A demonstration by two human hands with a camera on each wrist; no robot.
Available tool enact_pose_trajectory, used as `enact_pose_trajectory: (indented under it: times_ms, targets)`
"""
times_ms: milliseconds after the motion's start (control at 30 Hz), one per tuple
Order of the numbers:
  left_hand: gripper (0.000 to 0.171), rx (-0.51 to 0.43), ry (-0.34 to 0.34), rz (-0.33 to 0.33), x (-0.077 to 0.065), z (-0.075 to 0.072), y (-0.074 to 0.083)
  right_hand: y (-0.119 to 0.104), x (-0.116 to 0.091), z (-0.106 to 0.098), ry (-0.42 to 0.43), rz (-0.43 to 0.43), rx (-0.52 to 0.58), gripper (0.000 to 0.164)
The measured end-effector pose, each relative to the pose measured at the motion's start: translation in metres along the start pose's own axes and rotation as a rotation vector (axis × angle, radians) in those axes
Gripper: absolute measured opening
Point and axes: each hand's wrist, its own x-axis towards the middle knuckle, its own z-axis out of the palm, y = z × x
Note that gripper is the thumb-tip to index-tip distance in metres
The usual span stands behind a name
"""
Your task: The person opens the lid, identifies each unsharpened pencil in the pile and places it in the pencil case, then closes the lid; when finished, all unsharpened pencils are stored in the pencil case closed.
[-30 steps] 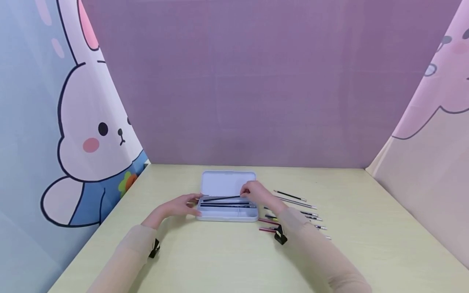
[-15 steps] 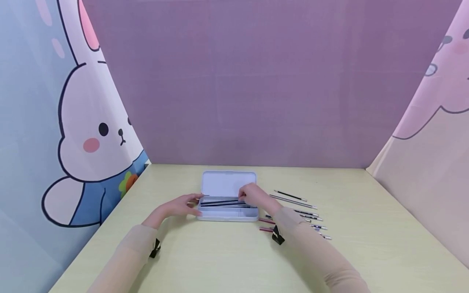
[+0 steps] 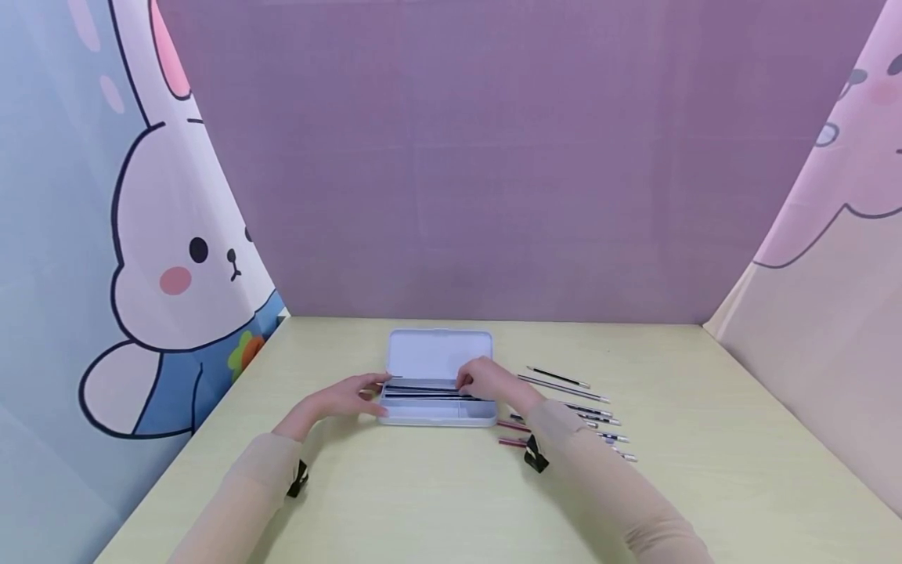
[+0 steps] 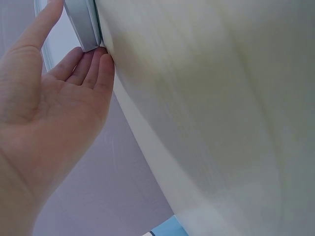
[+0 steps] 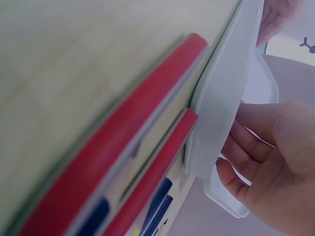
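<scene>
A pale blue pencil case (image 3: 437, 421) lies with its lid (image 3: 440, 350) raised at the back. Several dark pencils (image 3: 421, 397) lie lengthwise inside it, behind a front compartment. My left hand (image 3: 347, 395) holds the case's left end, thumb near the front corner and fingertips at the back one; the left wrist view shows those fingertips against the end wall. Over the right part of the case, my right hand (image 3: 486, 377) has curled fingers down among the pencils and pinches a dark pencil (image 3: 421, 388) near its right end. Its fingertips are hidden behind the case wall in the right wrist view.
Right of the case, several loose pencils (image 3: 564, 389) lie on the pale wooden table (image 3: 423, 493), partly under my right forearm. Two red-ended pencils (image 5: 152, 177) point at the case's right end. A purple curtain (image 3: 451, 157) stands behind the table.
My right hand has brought a dark pencil down into the case and shifted slightly left and nearer. The pencils inside now lie closer to parallel. My left hand has stayed in place.
</scene>
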Motion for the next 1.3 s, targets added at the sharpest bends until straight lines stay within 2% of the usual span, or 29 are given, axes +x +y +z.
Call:
enact_pose_trajectory:
  times_ms: [133,467,933,1300]
  targets:
    - [0.078,-0.001,0.000,-0.004,0.000,0.000,0.000,0.001,0.000,-0.001,-0.009,0.005,0.024,0.007]
    - [0.078,-0.020,-0.004,0.028,-0.001,-0.001,0.000,0.002,-0.001,-0.005,0.026,-0.056,0.026,0.010]
    - [0.078,-0.006,-0.007,0.028,-0.001,-0.001,-0.001,0.010,-0.015,-0.021,0.068,-0.033,0.063,0.012]
    - [0.077,-0.010,-0.009,0.014,-0.002,-0.001,0.001,0.023,-0.034,-0.035,0.160,-0.009,0.227,0.020]
